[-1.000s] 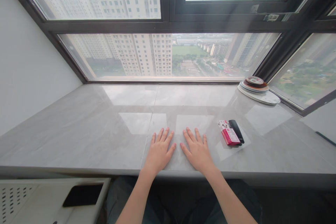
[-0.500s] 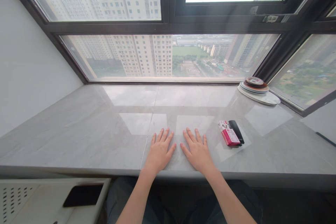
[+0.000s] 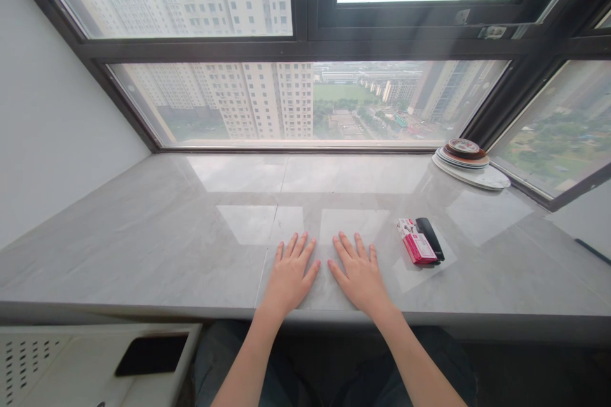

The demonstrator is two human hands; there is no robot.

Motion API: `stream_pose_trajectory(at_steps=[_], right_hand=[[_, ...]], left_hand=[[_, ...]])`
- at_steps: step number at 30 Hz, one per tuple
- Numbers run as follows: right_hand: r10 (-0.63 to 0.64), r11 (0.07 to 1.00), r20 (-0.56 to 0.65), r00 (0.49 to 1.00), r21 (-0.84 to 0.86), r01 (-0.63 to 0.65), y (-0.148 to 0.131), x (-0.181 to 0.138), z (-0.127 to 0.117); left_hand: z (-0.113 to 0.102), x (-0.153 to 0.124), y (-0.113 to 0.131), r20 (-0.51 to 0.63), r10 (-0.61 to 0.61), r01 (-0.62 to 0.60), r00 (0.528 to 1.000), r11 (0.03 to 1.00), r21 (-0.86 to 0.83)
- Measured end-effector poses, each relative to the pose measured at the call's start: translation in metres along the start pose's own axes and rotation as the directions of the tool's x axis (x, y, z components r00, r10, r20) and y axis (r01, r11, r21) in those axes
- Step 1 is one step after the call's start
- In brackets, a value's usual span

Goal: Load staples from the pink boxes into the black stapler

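My left hand (image 3: 289,273) lies flat on the grey marbled windowsill counter (image 3: 143,241), palm down with its fingers spread. Beside it, a small gap away, my right hand (image 3: 357,272) rests the same way, also spread and holding nothing. To the right of my right hand is a small pink and white box (image 3: 416,241). A black stapler (image 3: 431,240) lies against the box's right side, partly hidden by it. Neither hand touches these two things.
At the back right corner stands a stack of plates or round mats (image 3: 463,159). Dark-framed windows (image 3: 286,51) rise behind the counter, and a white wall (image 3: 62,114) bounds the left. Below the front edge, a pale cabinet (image 3: 90,381) with a dark opening sits at lower left.
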State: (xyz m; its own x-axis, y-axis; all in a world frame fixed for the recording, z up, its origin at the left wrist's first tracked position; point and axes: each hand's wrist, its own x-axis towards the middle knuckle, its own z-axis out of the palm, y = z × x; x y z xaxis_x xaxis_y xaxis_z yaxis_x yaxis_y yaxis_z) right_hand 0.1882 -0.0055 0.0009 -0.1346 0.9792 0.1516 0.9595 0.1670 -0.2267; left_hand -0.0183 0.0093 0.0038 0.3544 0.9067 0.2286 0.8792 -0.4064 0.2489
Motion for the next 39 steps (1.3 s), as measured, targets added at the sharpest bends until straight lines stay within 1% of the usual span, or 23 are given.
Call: stream_pose_trajectory(at_steps=[8,20,24,27,29,31,32,34,35,37,38,39], right_hand=[[-0.01,1.0,-0.029,1.0,0.018,0.01,0.002,0.001,0.003],[-0.018,0.998,-0.041,0.999,0.052,0.02,0.003,0.0,0.003],[-0.011,0.999,-0.049,0.999,0.052,0.014,-0.002,-0.002,0.003],[0.018,0.995,-0.039,0.999,0.094,-0.015,-0.007,0.003,-0.001],[0.041,0.989,-0.046,0.998,0.14,-0.034,-0.003,0.011,-0.011],[0.051,0.986,-0.125,0.991,0.162,-0.03,0.013,0.022,-0.024],[0.053,0.988,-0.196,0.979,0.156,-0.022,0.027,0.028,-0.032],[0.063,0.991,-0.352,0.934,0.134,-0.017,0.066,0.036,-0.048],[0.108,0.99,-0.425,0.899,0.129,-0.058,0.089,0.037,-0.054],[0.253,0.967,-0.536,0.806,0.131,-0.217,0.139,0.034,-0.063],[0.33,0.942,-0.55,0.767,0.149,-0.299,0.163,0.03,-0.065],[0.394,0.918,-0.516,0.761,0.177,-0.355,0.185,0.025,-0.066]], left_hand=[[0.0,-0.001,0.0,0.008,-0.002,0.002,1.0,1.0,-0.012],[0.0,0.0,0.002,-0.015,-0.005,0.005,1.0,1.0,-0.018],[0.0,0.0,0.003,-0.014,-0.01,0.009,1.0,1.0,-0.017],[-0.001,0.0,0.002,-0.013,-0.01,0.009,1.0,1.0,-0.016],[-0.002,0.0,0.002,-0.012,-0.012,0.012,1.0,1.0,-0.012],[-0.002,0.0,0.002,-0.008,-0.016,0.016,1.0,1.0,-0.006],[-0.002,0.0,0.002,-0.005,-0.017,0.017,1.0,1.0,-0.004],[-0.002,0.001,0.001,0.0,-0.018,0.018,1.0,1.0,-0.001],[-0.002,0.001,0.001,0.001,-0.018,0.018,1.0,1.0,0.0],[-0.002,0.001,0.001,-0.001,-0.017,0.017,1.0,1.0,-0.004],[-0.002,0.001,0.001,-0.005,-0.016,0.016,1.0,1.0,-0.007],[-0.002,0.001,0.001,-0.008,-0.016,0.016,1.0,1.0,-0.013]])
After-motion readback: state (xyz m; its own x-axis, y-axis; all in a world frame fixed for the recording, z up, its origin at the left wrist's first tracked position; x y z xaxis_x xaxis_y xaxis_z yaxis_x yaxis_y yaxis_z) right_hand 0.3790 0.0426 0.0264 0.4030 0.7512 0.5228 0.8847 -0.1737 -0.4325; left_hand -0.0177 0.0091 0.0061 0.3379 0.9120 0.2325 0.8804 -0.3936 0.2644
